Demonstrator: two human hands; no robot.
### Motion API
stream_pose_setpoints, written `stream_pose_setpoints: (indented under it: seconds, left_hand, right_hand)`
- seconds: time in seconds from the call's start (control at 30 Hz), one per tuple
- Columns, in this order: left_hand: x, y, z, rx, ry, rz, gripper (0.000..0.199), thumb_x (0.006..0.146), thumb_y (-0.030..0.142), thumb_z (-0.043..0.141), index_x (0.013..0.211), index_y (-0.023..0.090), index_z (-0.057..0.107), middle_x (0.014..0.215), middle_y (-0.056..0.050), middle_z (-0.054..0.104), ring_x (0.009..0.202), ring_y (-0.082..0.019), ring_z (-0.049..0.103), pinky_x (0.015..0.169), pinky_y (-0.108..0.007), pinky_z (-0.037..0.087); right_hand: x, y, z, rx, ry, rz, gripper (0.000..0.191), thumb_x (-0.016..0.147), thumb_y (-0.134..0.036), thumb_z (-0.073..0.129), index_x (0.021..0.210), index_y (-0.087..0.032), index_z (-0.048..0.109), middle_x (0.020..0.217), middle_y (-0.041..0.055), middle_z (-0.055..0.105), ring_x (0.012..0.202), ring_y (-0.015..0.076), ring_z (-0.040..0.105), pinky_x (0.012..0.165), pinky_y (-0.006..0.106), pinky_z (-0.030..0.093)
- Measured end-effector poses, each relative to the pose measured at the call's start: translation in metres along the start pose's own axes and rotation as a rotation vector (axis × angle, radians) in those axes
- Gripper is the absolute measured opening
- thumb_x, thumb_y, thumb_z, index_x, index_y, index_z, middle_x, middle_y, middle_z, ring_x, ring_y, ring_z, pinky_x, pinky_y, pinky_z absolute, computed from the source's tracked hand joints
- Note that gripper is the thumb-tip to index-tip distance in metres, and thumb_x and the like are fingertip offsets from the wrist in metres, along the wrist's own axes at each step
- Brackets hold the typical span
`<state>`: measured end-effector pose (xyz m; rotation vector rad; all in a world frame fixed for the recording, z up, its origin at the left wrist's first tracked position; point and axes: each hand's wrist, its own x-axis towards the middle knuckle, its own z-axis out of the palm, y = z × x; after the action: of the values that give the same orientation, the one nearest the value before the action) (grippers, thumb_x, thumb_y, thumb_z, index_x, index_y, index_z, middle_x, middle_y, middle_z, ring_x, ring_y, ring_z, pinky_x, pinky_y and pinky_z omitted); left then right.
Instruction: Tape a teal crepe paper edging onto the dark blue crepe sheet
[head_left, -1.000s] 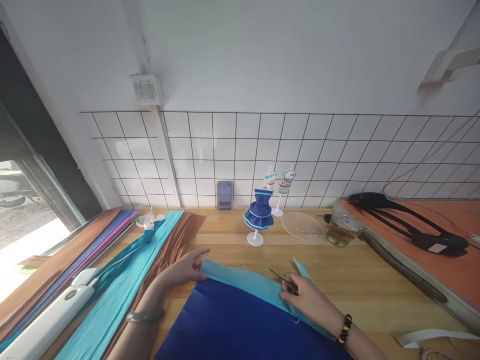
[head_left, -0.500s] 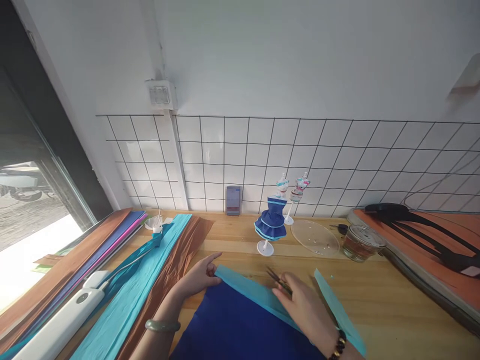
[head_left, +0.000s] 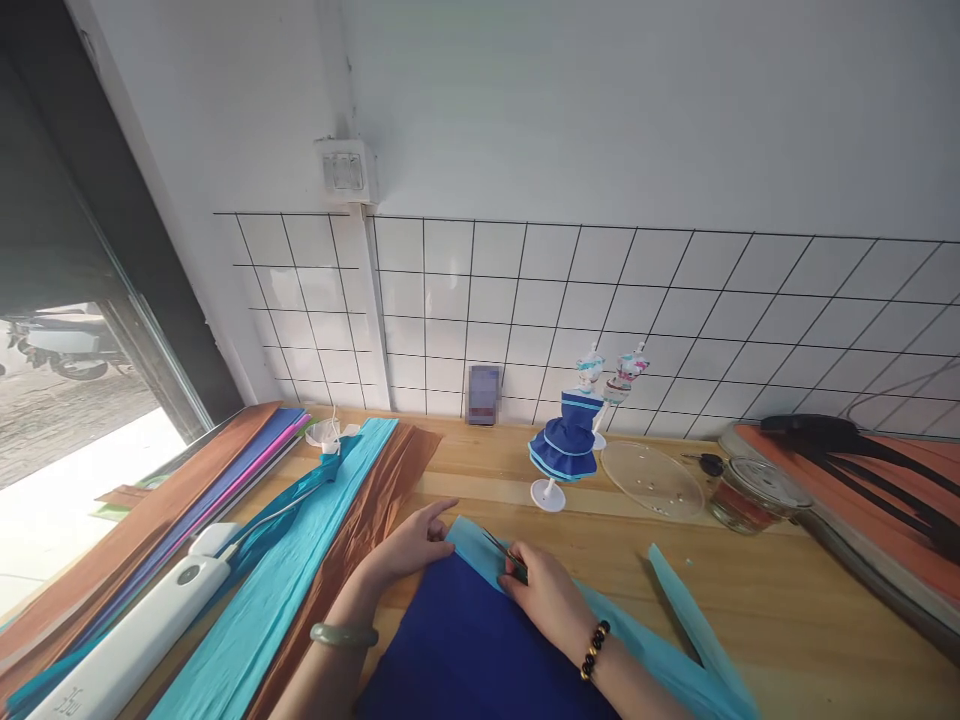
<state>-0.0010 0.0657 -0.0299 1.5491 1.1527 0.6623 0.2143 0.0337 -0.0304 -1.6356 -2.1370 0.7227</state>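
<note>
A dark blue sheet (head_left: 480, 640), which looks like crepe paper, lies in front of me, with a light blue strip (head_left: 471, 545) along its upper edge. The thumb of my left hand (head_left: 412, 545) rests at the sheet's upper left corner; its index finger points outward and the other fingers are curled. My right hand (head_left: 547, 595) is closed around slim dark scissors (head_left: 496, 545), their pointed tips over the light blue strip close to the left hand. The handles are mostly hidden in the palm. Another light blue piece (head_left: 694, 625) sticks up right of the right wrist.
A blue dress (head_left: 567, 437) on a small stand, an oval clear plate (head_left: 652, 478) with tiny bits and a glass jar (head_left: 757, 495) stand behind. Crepe strips (head_left: 300, 560) and a white power bank (head_left: 127, 640) lie left. A phone (head_left: 483, 394) leans on the wall.
My right hand has moved left with the scissors, along the light blue strip towards the left hand. The left hand stays at the corner. The whole view has shifted slightly.
</note>
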Motion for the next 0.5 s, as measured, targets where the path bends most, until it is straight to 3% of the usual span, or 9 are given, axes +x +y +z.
stream_pose_setpoints:
  seconds: [0.17,0.33,0.5]
  left_hand:
    - [0.003,0.002,0.009,0.038,-0.018,0.009,0.087,0.061,0.020,0.068,0.137,0.014,0.027,0.070,0.006,0.053,0.064,-0.011,0.050,0.059,-0.023,0.039]
    - [0.005,0.001,0.010,0.134,-0.035,0.027,0.061,0.058,0.016,0.064,0.119,0.017,0.054,0.088,-0.002,0.064,0.081,-0.019,0.057,0.071,-0.029,0.044]
    - [0.003,0.002,0.005,0.228,-0.041,0.055,0.060,0.056,0.016,0.065,0.115,0.023,0.058,0.106,-0.002,0.064,0.096,-0.023,0.056,0.084,-0.032,0.043]
  right_hand:
    - [-0.002,0.005,0.005,-0.009,0.019,0.018,0.007,0.076,-0.018,0.058,0.073,-0.021,0.052,0.074,0.0002,0.065,0.072,0.0181,0.060,0.063,0.023,0.036]
    - [-0.005,0.006,0.003,0.033,0.022,0.005,0.006,0.076,-0.020,0.060,0.074,-0.021,0.054,0.076,-0.0017,0.066,0.073,0.0170,0.061,0.064,0.022,0.037]
    - [-0.009,0.004,0.000,0.058,0.006,-0.012,0.009,0.071,-0.017,0.063,0.073,-0.022,0.056,0.076,-0.0027,0.066,0.074,0.0170,0.061,0.065,0.022,0.037]
